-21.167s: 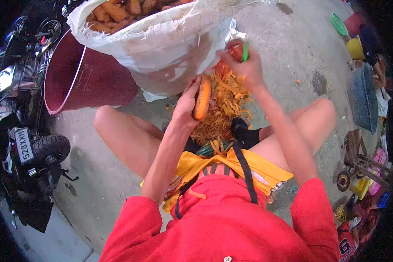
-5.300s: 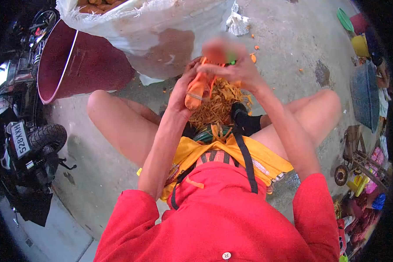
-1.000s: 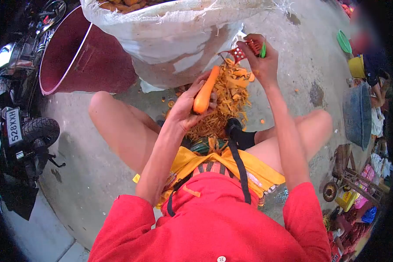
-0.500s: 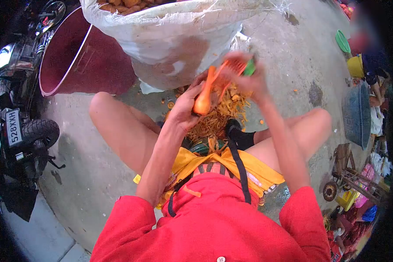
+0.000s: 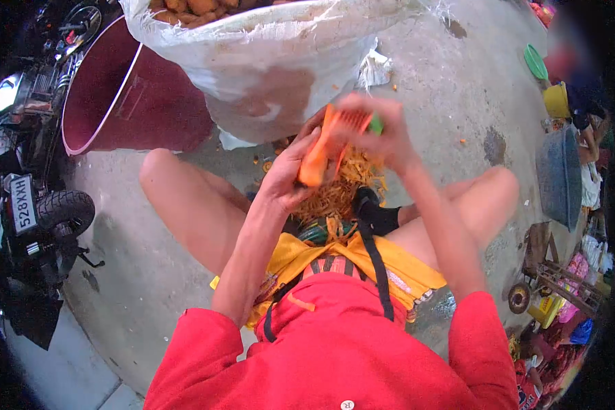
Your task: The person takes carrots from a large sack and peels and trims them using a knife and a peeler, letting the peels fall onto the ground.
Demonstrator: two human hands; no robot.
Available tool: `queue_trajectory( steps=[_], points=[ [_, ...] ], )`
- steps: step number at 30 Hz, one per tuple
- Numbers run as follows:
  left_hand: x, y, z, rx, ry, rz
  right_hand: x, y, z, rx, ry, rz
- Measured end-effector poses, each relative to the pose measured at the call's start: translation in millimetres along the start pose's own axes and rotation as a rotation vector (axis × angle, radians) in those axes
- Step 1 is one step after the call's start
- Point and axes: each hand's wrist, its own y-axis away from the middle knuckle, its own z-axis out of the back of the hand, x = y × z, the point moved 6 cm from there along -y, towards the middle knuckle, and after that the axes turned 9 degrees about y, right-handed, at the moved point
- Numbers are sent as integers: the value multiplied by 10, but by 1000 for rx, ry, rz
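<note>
Peeling appears to be the step in hand: the left hand [image 5: 287, 167] holds one carrot [image 5: 313, 169], its fingers wrapped around the side and its thick end pointing back toward the person. The carrot is held above the floor [image 5: 430, 116], in front of the lap, and its visible surface looks bright and mostly bare of skin. The right hand [image 5: 379, 126], blurred, is closed around a red peeler [image 5: 357, 121] with a green part, held against or just over the carrot; the blur hides whether the blade touches. As a judgement, another stroke calls for a steady left grip, fingers kept clear of the blade, and light pressure along the carrot's length.

Counted, there are two hands, one held carrot and one peeler. Beneath them lies one heap of peelings [image 5: 352, 179], its strips too many to count. Beyond stands one white sack [image 5: 239, 75] of brownish-orange pieces [image 5: 201, 7], cut off by the frame's edge and so not countable. One maroon bucket [image 5: 167, 96] lies or leans beside the sack; which, the view does not settle. Off to the right are one blue-grey tub [image 5: 559, 178], one yellow bucket [image 5: 555, 101] and one green basin [image 5: 536, 63].
</note>
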Motion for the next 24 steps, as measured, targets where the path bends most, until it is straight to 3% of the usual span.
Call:
queue_trajectory(
  steps=[1,2,5,7,8,9,10,11,12,13,16,17,18,19,20,22,24],
  points=[
    [18,0,147,-15,-2,10,-261,-3,78,-125,2,-150],
    [12,-68,274,73,-47,25,-575,-27,135,-166,-284,-341],
    [30,-112,253,174,-100,24,-686,-80,274,-218,-103,-345],
    [43,-65,116,172,-105,2,-266,41,29,-92,-149,-245],
    [29,-29,3,59,-71,-10,-178,18,31,-93,-151,-241],
    [12,-14,-20,-55,-38,-20,11,-43,19,-15,-107,-71],
    [-18,-26,56,-62,-43,-18,152,-36,-23,63,-64,92],
    [-30,-35,127,78,-91,5,-1,-22,-20,59,-69,77],
    [1,-46,175,224,-136,31,-414,-56,100,-83,-98,-148],
    [56,-88,187,234,-5,72,-659,-76,221,-226,-120,-358],
    [69,-62,128,112,64,64,-604,-94,216,-256,-237,-367],
    [66,-41,38,112,65,61,-369,-8,134,-195,-155,-333],
    [49,-28,0,-29,-5,33,-212,5,108,-196,-155,-328],
    [13,-28,11,-168,-78,5,-2,-28,27,-74,-129,-151],
    [-3,-60,57,-168,-83,3,138,-31,-56,49,-103,22],
    [26,-97,135,198,-44,14,-181,-25,-8,-1,-74,-25],
    [17,-150,308,182,-89,21,-651,-107,205,-224,-167,-385]
  ],
)
